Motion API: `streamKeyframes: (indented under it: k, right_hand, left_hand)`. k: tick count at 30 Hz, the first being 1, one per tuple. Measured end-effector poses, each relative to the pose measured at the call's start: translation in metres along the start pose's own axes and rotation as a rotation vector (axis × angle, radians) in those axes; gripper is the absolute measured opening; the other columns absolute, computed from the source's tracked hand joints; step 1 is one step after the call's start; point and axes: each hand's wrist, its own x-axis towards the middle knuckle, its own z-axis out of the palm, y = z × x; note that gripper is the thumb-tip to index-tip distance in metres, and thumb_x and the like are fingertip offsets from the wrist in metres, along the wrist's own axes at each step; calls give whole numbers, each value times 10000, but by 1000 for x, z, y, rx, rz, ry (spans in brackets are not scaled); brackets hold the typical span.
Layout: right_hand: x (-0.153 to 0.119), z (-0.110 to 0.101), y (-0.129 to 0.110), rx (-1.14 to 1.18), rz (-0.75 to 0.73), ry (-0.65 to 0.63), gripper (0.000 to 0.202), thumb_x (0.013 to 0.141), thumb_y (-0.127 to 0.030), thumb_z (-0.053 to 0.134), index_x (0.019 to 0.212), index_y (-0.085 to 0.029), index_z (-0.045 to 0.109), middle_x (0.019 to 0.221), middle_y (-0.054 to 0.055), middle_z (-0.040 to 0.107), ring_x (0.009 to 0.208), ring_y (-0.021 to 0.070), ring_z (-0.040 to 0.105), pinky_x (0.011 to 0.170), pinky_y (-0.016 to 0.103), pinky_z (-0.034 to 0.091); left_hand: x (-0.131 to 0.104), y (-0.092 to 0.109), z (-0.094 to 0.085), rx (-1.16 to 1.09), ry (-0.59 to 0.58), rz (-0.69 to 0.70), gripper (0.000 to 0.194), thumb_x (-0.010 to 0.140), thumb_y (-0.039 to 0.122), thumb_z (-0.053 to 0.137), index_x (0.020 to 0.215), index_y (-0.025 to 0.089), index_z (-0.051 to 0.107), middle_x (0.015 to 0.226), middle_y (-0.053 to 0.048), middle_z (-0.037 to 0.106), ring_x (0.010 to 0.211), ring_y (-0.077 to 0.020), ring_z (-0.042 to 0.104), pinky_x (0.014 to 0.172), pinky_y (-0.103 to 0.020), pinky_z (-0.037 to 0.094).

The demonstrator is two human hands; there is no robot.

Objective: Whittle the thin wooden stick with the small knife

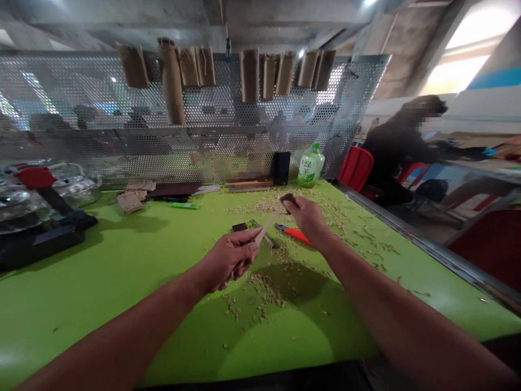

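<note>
My left hand (pixel 234 258) is closed around a thin, pale wooden strip (pixel 265 228), which slants up and away to the right. Pinched in my right hand (pixel 308 218) is a small dark brown piece of sandpaper (pixel 287 199), near the strip's far end; whether they touch I cannot tell. Below my right hand lies an orange-handled tool (pixel 299 234) with a dark tip, partly covered by the wrist. A small dark block (pixel 239 227) sits just beyond my left hand. Wood shavings (pixel 268 296) are scattered under and around both hands.
The green tabletop (pixel 122 304) carries a black and red tool (pixel 44 217) at left, a green box (pixel 185 206), flat brown pieces (pixel 132 198), a black box (pixel 281 168) and a tea bottle (pixel 311 165). Behind stands a perforated metal screen (pixel 244 144). A person (pixel 401 141) sits at right.
</note>
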Motion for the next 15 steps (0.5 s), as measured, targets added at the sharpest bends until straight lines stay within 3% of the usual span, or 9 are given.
streamKeyframes:
  k: [3, 9, 15]
  right_hand:
    - [4, -7, 6, 136, 33, 90, 310, 847, -434, 495, 636, -218, 423, 504, -45, 387, 493, 114, 351, 498, 269, 213]
    - [-29, 10, -19, 229, -286, -174, 378, 862, -471, 494, 603, -214, 391, 548, -38, 376, 536, 108, 340, 522, 264, 247]
    - [-27, 12, -19, 222, -211, -122, 374, 872, -474, 474, 615, -218, 385, 549, -38, 376, 548, 114, 342, 521, 265, 245]
  left_hand:
    - [2, 1, -2, -35, 59, 30, 537, 843, 306, 623, 1359, 211, 512, 663, 60, 493, 402, -18, 350, 360, -147, 291]
    - [5, 3, 0, -60, 69, 6, 377, 884, 369, 547, 1204, 173, 588, 678, 50, 498, 406, -24, 351, 357, -155, 288]
    - [3, 3, 2, 37, 11, -2, 450, 837, 258, 621, 1278, 178, 579, 747, 21, 564, 473, -23, 404, 431, -156, 322]
